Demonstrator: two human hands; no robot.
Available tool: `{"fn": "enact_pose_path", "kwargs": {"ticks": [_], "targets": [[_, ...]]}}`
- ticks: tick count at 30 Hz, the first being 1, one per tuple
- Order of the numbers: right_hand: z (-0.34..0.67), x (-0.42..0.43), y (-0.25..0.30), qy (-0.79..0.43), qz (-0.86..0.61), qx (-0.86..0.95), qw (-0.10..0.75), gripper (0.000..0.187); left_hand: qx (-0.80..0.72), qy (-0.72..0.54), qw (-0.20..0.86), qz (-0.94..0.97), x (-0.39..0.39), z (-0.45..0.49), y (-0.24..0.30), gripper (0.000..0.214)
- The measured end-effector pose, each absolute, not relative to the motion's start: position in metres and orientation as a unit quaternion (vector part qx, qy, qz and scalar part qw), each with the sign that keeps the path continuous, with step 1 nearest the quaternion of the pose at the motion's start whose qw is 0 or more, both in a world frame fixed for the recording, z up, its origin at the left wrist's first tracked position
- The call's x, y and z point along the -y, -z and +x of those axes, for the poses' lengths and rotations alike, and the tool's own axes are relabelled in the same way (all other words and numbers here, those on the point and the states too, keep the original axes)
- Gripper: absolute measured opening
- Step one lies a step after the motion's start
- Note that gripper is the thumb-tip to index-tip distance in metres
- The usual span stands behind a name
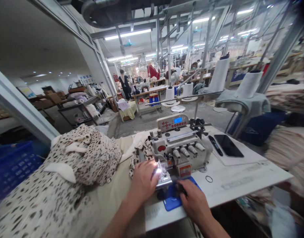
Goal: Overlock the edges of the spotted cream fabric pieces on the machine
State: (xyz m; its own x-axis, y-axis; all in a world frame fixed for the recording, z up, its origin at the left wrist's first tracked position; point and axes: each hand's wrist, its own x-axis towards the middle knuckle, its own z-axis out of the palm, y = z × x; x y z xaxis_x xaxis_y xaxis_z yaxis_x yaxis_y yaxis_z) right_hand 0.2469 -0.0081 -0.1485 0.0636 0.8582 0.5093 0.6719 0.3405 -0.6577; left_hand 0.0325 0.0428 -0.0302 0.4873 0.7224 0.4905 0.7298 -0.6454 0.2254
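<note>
Beyond left grip (pixel 144 178), spotted fabric (pixel 135 158)

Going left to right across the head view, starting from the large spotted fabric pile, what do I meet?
Large spotted fabric pile → left hand → right hand → black phone → beige fabric.

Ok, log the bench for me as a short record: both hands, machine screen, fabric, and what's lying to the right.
Left hand: at the lit needle end of the machine
Right hand: over the blue mat; grip too blurred to tell
Screen: lit blue
Spotted fabric: heaped left of the machine
Right of machine: phone, marker, black ring
</note>
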Motion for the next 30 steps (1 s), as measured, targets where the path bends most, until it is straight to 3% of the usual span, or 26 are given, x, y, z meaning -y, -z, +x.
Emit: {"fn": "enact_pose_path", "kwargs": {"ticks": [4,11,15,20,24,30], "targets": [[0.249,0.012,0.158,-0.037,-0.567,0.696,0.44,0.038,0.445,0.275,0.047,-0.851,-0.039,0.025,0.029,0.023],[0.242,0.025,0.139,-0.087,-0.472,0.731,0.485,0.037,0.489,0.205,0.071,-0.845,-0.03,0.02,0.03,0.044],[0.23,0.026,0.118,-0.137,-0.426,0.753,0.483,0.043,0.574,0.11,0.081,-0.807,-0.021,0.023,0.012,0.028],[0.211,0.02,0.096,-0.201,-0.429,0.766,0.434,0.055,0.624,0.035,0.022,-0.781,-0.001,0.022,0.004,0.033],[0.207,0.017,0.086,-0.282,-0.399,0.784,0.383,0.07,0.571,0.005,-0.046,-0.82,0.017,0.018,0.014,0.026],[0.242,0.016,0.092,-0.303,-0.423,0.741,0.424,0.032,0.44,0.054,-0.093,-0.892,0.045,0.024,0.021,0.021]]}}
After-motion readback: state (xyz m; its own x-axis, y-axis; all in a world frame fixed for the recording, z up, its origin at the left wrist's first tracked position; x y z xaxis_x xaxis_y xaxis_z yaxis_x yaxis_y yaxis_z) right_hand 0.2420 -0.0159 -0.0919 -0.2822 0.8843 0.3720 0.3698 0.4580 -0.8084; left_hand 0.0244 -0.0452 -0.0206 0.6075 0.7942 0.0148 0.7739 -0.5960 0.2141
